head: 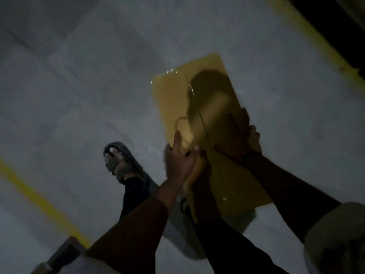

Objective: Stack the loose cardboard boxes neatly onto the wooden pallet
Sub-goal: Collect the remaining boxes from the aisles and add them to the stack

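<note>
Dim light, frame smeared by motion. View looks down on a grey concrete floor (79, 95).

Far left: a yellow painted line (39, 196) runs diagonally across the floor. At the bottom-left corner sits a grey, hard-edged object (63, 254), too blurred to identify.

Left of centre: a foot in a grey strapped sandal (118, 161), toes pointing up-frame, with a dark trouser leg behind it.

Centre: the left hand (180, 161) grips the near-left edge of a cardboard box (173, 99). The thumb is spread away from the fingers and lies on the top face; the fingers run along the side.

The box is held off the floor in front of the person, between both hands, with its broad top face toward the camera. Its long axis points away from the body, the far end leaning slightly left. A taped seam (203, 123) follows that axis, and a dark shadow falls across the face.

Right of centre: the right hand (246, 141) clasps the box's right edge, fingers hooked over it. It is deep in shadow, so the finger spacing cannot be told.

Upper right: a second yellow line (316, 46). Lower right: a pale sleeve (335, 234).
</note>
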`<state>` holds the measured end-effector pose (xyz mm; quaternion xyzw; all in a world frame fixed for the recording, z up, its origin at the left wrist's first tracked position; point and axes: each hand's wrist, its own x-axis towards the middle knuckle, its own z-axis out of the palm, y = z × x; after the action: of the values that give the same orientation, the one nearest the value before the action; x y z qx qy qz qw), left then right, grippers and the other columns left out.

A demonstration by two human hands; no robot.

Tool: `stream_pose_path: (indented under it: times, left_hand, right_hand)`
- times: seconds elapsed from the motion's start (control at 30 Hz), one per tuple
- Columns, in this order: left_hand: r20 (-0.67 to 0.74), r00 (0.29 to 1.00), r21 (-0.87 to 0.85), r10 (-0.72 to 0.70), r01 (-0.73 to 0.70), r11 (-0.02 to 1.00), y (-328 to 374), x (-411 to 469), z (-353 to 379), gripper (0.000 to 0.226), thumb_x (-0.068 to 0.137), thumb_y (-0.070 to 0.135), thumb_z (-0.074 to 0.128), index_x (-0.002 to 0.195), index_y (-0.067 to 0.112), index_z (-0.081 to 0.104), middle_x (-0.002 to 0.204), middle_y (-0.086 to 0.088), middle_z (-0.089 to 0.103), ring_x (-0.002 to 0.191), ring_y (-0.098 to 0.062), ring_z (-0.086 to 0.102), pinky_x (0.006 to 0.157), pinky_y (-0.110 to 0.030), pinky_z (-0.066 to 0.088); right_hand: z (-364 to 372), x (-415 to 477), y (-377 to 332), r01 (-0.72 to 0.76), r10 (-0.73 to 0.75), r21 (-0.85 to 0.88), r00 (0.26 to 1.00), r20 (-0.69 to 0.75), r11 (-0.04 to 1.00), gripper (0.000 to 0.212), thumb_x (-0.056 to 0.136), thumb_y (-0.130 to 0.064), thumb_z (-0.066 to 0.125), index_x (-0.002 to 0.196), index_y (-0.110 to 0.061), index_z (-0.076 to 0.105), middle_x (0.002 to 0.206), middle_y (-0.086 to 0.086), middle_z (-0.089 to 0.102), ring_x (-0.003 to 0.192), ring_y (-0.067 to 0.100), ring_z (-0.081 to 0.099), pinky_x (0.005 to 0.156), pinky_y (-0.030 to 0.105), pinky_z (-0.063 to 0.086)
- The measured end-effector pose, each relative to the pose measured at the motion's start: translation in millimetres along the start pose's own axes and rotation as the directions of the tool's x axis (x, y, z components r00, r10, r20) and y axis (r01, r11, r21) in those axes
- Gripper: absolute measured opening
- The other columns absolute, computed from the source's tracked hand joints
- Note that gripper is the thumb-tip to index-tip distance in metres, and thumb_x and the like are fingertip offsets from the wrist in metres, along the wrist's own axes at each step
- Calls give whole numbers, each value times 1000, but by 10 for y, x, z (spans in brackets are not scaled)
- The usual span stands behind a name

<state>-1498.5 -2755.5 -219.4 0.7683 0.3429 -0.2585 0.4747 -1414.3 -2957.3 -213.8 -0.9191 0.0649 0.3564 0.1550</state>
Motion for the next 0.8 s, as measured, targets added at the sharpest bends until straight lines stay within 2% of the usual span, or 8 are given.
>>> stream_pose_path:
  times: [0.07, 0.13, 0.23, 0.3, 0.37, 0.53, 0.67, 0.8]
  left_hand:
    - [-80, 996, -11, -28, 28, 1000, 142, -253, -502, 86, 87, 62, 69, 158, 49, 22, 158, -17, 31, 140, -44, 39, 112, -51, 41]
    - [-129, 992, 17, -7, 9, 1000, 304, -487, -1020, 86, 83, 74, 63, 156, 50, 26, 158, -15, 31, 138, -46, 40, 109, -53, 42]
    - [-79, 996, 48, -45, 49, 998, 434, -923, -1737, 92, 79, 79, 56, 158, 48, 21, 158, -15, 27, 136, -48, 41, 108, -55, 42]
    - [-86, 996, -56, -35, 30, 998, 380, -1172, -2029, 91, 83, 70, 62, 159, 42, 23, 163, -19, 20, 144, -45, 32, 112, -53, 34]
    - [-155, 988, -72, -19, 8, 997, 276, -1207, -2249, 89, 80, 69, 68, 155, 46, 25, 164, -20, 17, 149, -43, 24, 116, -56, 29]
    - [-272, 961, -31, -55, 48, 998, 480, -1081, -2973, 97, 81, 60, 77, 159, 45, 21, 165, -13, 17, 149, -41, 19, 117, -57, 26]
    - [-387, 915, -43, 117, -144, 989, 875, -932, -4015, 97, 80, 66, 74, 158, 48, 19, 160, -2, 19, 139, -38, 30, 107, -54, 40]
    - [-522, 821, -19, 230, -280, 960, 1252, -845, -5211, 90, 83, 61, 72, 159, 43, 26, 155, -4, 24, 131, -39, 34, 100, -48, 42]
  right_hand:
    - [-270, -256, -547, 154, -163, -253, 986, -18, 955, 116, 69, -93, 50, 159, -41, -3, 167, 9, -6, 130, 45, 34, 107, 56, 34]
    - [-571, -512, -1187, 219, -234, -345, 972, -2, 913, 111, 70, -94, 44, 159, -39, 6, 167, 10, -4, 125, 42, 37, 105, 53, 37]
    - [-912, -922, -1965, 190, -189, -422, 981, 46, 886, 109, 62, -100, 37, 154, -45, 20, 161, 12, 22, 123, 42, 38, 104, 50, 36]
    - [-864, -1137, -2285, 226, -204, -447, 974, 97, 866, 103, 66, -97, 37, 154, -47, 22, 164, 7, 15, 132, 42, 32, 108, 49, 32]
    - [-804, -1148, -2558, 237, -213, -468, 971, 105, 851, 99, 70, -95, 40, 155, -49, 16, 167, 6, 3, 137, 43, 25, 111, 49, 28]
    - [-857, -1355, -3139, 259, -326, -424, 941, -92, 868, 89, 76, -88, 46, 152, -46, 31, 168, 6, 4, 120, 37, 34, 100, 46, 33]
    - [-1195, -1605, -3996, 251, -375, -416, 893, -248, 874, 92, 76, -92, 38, 154, -43, 32, 167, 7, 8, 117, 39, 39, 97, 48, 41]
    - [-1525, -1797, -5127, 343, -464, -343, 797, -386, 874, 90, 79, -85, 49, 153, -36, 35, 165, 10, 17, 126, 46, 38, 97, 57, 42]
